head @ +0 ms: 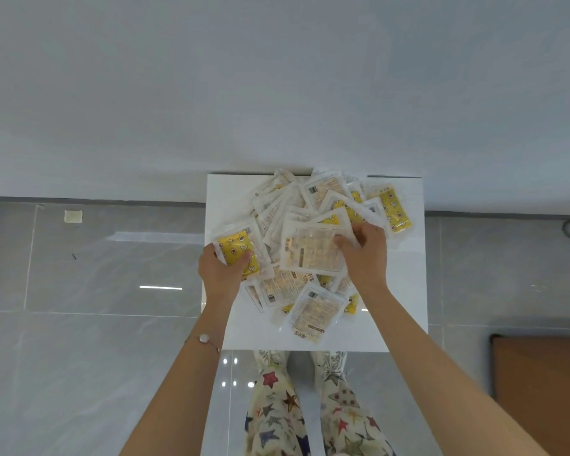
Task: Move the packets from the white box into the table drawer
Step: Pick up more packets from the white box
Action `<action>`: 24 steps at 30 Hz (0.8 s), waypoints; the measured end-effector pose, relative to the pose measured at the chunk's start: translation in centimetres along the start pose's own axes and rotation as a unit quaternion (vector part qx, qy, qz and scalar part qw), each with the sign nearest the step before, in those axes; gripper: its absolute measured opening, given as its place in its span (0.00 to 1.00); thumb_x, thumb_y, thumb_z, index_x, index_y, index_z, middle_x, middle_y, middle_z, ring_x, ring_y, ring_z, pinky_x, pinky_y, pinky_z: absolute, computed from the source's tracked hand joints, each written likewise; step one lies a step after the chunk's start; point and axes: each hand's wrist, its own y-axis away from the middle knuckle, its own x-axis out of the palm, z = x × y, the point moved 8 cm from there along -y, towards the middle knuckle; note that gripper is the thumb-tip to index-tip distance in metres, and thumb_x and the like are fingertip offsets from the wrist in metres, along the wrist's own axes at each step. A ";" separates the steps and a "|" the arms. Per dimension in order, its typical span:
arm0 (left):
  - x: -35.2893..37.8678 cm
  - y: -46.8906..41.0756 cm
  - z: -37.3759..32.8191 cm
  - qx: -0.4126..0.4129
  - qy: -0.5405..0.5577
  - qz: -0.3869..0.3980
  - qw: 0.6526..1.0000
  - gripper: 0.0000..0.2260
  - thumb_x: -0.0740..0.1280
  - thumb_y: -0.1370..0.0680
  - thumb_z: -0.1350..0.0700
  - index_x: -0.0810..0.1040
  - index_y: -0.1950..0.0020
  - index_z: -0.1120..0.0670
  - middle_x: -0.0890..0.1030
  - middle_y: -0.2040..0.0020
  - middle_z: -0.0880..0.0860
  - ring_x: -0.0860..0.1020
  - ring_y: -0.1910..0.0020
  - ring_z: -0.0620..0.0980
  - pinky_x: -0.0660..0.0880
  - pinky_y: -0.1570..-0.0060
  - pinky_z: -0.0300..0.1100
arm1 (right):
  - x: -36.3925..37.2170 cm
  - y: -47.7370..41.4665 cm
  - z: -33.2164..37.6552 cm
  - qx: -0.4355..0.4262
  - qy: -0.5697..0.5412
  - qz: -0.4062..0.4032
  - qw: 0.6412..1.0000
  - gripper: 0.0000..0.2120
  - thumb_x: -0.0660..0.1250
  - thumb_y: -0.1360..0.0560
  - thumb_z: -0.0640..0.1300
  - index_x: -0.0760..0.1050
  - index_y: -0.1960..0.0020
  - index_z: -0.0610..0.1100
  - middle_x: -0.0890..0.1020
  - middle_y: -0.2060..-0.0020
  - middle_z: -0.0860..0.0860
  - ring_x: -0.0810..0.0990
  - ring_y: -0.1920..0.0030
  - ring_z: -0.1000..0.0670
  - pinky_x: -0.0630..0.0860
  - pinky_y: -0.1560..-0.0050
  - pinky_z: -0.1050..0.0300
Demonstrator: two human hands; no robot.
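Hands meet at the near half of a heap of packets [287, 287]. The left hand [219, 274] grips a yellow packet [236, 250] at the heap's left edge, with the thumb laid across its face and the fingers curled round its outer side. The right hand [364, 258] pinches the right edge of a larger clear packet [310, 250] that lies print side up on top of the heap, thumb on top and fingers curled at the edge. The two held packets sit just beside each other, between the hands. The rest of the heap spreads away from the hands, overlapping, some yellow side up, across a white surface [405, 291] set against a pale wall [277, 77]. A thin bracelet [204, 339] circles the left wrist. Star-patterned trousers [277, 409] show below over a glossy grey tiled floor [79, 324].
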 end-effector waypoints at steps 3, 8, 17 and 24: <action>-0.1 0.1 0.1 0.002 0.037 -0.010 0.999 0.21 0.78 0.32 0.57 0.69 0.49 0.55 0.75 0.50 0.55 0.77 0.49 0.54 0.78 0.49 0.51 | -2.0 0.2 -1.5 0.050 -0.097 -0.043 0.993 0.05 0.66 0.25 0.41 0.74 0.49 0.44 0.78 0.56 0.54 0.76 0.56 0.54 0.75 0.59 0.61; -0.6 1.1 -0.7 0.019 0.110 -0.017 0.994 0.17 0.70 0.26 0.63 0.65 0.45 0.54 0.75 0.52 0.49 0.77 0.56 0.44 0.76 0.55 0.40 | -4.1 0.1 -4.8 0.133 -0.219 -0.063 0.965 0.05 0.61 0.20 0.41 0.68 0.45 0.47 0.79 0.47 0.46 0.80 0.49 0.47 0.79 0.54 0.52; -5.3 6.1 -5.4 -0.008 0.179 0.001 0.984 0.15 0.67 0.22 0.63 0.64 0.41 0.54 0.75 0.50 0.49 0.77 0.55 0.44 0.76 0.58 0.40 | -6.1 2.6 3.2 0.114 -0.247 0.065 0.960 0.12 0.58 0.19 0.39 0.67 0.36 0.46 0.80 0.47 0.47 0.81 0.48 0.45 0.79 0.49 0.42; -14.3 15.7 -11.2 -0.017 0.281 -0.006 0.959 0.16 0.68 0.23 0.61 0.66 0.40 0.53 0.78 0.47 0.52 0.79 0.51 0.50 0.77 0.57 0.43 | -9.1 10.3 15.2 0.034 -0.190 0.172 0.966 0.11 0.59 0.19 0.41 0.68 0.38 0.49 0.80 0.47 0.46 0.81 0.48 0.46 0.80 0.49 0.42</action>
